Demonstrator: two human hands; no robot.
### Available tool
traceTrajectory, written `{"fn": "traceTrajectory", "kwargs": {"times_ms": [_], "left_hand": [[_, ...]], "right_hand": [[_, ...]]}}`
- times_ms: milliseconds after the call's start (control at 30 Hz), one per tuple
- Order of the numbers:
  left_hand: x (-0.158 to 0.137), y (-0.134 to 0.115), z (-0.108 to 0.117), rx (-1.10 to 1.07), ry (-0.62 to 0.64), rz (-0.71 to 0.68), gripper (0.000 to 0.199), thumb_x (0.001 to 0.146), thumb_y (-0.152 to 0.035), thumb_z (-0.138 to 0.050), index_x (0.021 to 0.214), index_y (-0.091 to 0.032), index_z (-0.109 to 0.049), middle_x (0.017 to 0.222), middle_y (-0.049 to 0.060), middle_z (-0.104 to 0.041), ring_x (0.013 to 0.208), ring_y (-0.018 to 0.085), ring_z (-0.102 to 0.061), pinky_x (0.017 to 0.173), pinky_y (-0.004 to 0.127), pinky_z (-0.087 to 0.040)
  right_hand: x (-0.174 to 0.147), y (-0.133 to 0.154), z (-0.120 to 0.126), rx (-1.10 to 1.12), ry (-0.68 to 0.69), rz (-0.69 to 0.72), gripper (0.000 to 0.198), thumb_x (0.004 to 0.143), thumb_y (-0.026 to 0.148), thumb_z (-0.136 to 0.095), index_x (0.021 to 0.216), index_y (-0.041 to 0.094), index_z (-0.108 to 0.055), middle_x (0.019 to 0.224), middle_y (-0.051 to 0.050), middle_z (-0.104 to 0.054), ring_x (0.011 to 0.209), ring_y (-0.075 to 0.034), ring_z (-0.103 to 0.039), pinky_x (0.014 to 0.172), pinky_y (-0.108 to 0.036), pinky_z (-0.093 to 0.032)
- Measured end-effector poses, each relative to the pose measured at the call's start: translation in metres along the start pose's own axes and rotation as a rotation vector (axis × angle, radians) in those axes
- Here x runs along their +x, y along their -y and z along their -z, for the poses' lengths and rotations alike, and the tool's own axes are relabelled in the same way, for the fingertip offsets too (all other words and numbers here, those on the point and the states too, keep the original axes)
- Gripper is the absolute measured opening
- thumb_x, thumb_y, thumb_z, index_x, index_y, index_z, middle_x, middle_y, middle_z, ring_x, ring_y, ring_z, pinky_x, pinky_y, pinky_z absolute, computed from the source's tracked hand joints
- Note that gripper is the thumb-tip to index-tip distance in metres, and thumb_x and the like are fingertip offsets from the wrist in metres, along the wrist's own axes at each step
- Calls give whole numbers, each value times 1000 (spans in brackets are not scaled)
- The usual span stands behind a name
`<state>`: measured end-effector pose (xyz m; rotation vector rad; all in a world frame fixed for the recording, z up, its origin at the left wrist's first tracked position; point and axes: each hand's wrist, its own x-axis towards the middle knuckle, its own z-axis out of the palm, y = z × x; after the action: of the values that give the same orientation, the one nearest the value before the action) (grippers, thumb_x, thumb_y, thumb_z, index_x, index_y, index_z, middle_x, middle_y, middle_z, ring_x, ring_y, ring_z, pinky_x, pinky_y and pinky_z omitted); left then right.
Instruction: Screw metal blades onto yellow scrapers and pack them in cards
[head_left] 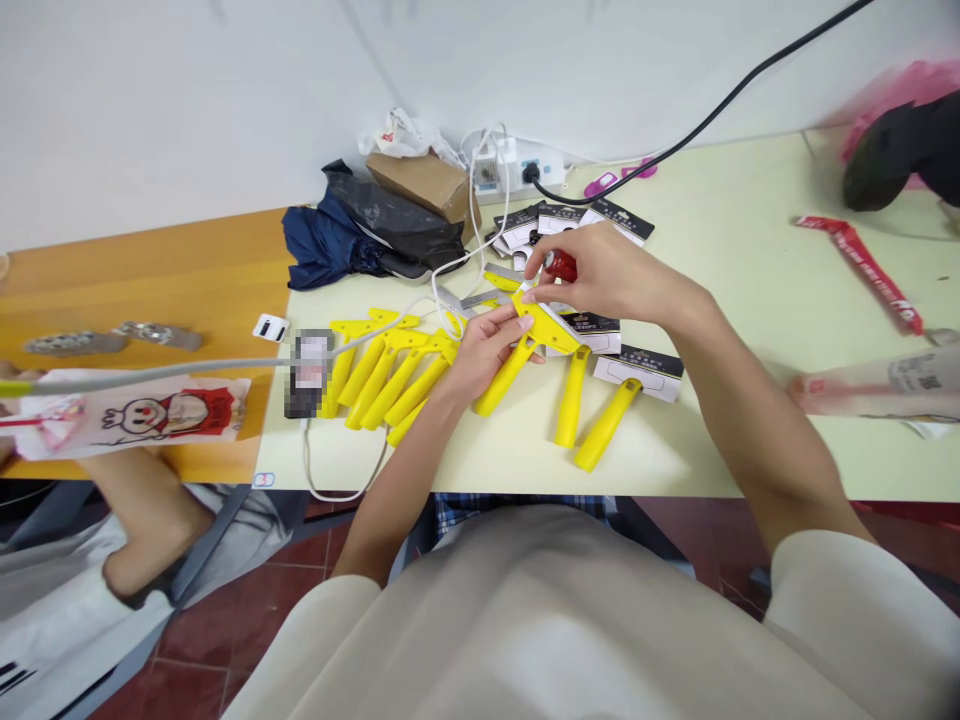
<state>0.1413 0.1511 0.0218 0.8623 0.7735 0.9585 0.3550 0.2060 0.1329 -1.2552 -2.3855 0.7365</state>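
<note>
My left hand [478, 352] is closed around a yellow scraper [546, 326] held up over the table, its wide head turned up to the right and its handle slanting down. Above that head, my right hand [604, 268] grips a short red handle [560, 265], which looks like a screwdriver; its tip is hidden. My right fingertips are at the scraper head's upper corner. To the left lies a row of several yellow scrapers [390, 375]. Two more yellow scrapers [606, 425] lie to the right, their heads in black-and-white card sleeves [646, 375].
Behind my hands lie several card sleeves [555, 218], a cardboard box [424, 185], dark bags [337, 240] and a power strip [544, 168]. White cables [435, 285] cross the workspace. A phone [309, 372] lies left. Another person's arm [142, 500] is at far left.
</note>
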Motion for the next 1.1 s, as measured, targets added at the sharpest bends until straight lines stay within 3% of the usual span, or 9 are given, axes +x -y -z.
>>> {"fn": "traceTrajectory", "kwargs": {"times_ms": [300, 700, 900, 1100], "left_hand": [[1, -2, -3, -48, -51, -42, 45, 84, -50, -99, 112, -18, -85, 115, 9, -87, 98, 23, -84, 82, 33, -75], [0, 0, -5, 9, -75, -58, 56, 80, -53, -104, 118, -19, -83, 119, 9, -87, 95, 20, -83, 82, 29, -73], [0, -1, -6, 10, -84, -62, 51, 82, -53, -101, 114, -18, -82, 121, 9, -87, 103, 24, -85, 84, 31, -74], [-1, 0, -3, 23, -85, -54, 55, 83, -54, -101, 121, -19, -82, 123, 11, -87, 108, 27, -86, 85, 32, -74]], "right_hand": [[0, -7, 4, -37, 38, 25, 25, 103, 46, -75, 106, 22, -84, 93, -5, -78, 83, -23, -67, 79, -38, -45], [-1, -1, 7, -35, 79, 29, 16, 100, 31, -69, 102, 21, -82, 94, -5, -78, 84, -22, -65, 84, -39, -45], [-1, 0, 6, -25, 68, 36, 13, 100, 29, -71, 101, 21, -82, 88, -4, -73, 84, -22, -63, 83, -38, -42], [0, 4, 5, -36, 73, 20, 15, 101, 32, -71, 101, 22, -83, 85, -3, -70, 80, -22, -59, 82, -38, -41]]}}
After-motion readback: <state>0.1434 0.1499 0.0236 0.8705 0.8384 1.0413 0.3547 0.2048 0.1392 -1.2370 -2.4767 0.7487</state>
